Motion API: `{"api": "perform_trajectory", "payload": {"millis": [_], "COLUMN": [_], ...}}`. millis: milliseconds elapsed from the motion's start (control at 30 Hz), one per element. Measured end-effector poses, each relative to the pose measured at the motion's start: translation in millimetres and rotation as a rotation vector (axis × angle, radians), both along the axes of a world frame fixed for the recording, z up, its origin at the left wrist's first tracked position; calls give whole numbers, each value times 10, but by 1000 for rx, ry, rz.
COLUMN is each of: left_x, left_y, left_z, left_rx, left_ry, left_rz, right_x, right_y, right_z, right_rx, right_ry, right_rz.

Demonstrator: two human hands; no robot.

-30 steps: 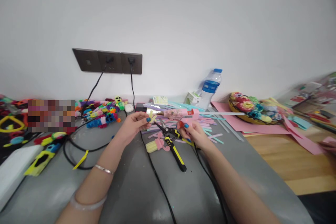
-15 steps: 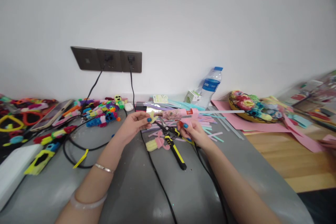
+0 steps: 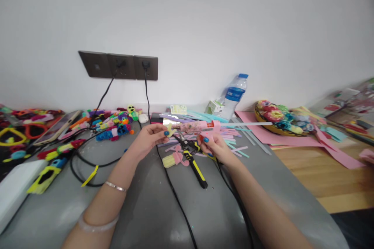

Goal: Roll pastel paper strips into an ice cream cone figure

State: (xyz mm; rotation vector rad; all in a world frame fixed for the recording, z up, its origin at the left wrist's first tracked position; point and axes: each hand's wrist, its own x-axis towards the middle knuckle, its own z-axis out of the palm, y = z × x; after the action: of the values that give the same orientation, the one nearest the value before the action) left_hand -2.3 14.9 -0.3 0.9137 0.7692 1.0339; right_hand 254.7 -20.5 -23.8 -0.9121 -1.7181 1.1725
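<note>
On the left, fuzzy colourful crafts lie on the grey table (image 3: 140,210), and the left hand (image 3: 150,137), palm inward, pinches a small yellow piece (image 3: 169,129) between closed fingertips at the glue gun's nozzle. The right hand (image 3: 212,147) curls its fingers around the handle of the pink glue gun (image 3: 195,127), held level above pliers (image 3: 195,166) and pastel strips, a pale stick jutting from its back. Farther right, a yellow-rimmed basket (image 3: 264,126) holds multicoloured flowers (image 3: 274,114), beyond a leaning, clear bottle (image 3: 235,94).

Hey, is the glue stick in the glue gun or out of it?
In, partly: the pale glue stick enters the back of the pink glue gun, with a long length sticking out behind.
</note>
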Motion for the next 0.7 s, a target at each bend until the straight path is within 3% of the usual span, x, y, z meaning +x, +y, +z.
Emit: {"api": "perform_trajectory", "payload": {"millis": [467,700], "left_x": [-10,-11], "left_y": [9,-2], "left_z": [-40,-21], "left_rx": [12,-5], "left_ry": [15,5], "left_rz": [-22,-18], "right_x": [-36,36], "right_y": [-34,-60], "right_z": [61,98], "right_rx": [12,35], "right_ry": [-8,1], "right_rz": [-33,-131]}}
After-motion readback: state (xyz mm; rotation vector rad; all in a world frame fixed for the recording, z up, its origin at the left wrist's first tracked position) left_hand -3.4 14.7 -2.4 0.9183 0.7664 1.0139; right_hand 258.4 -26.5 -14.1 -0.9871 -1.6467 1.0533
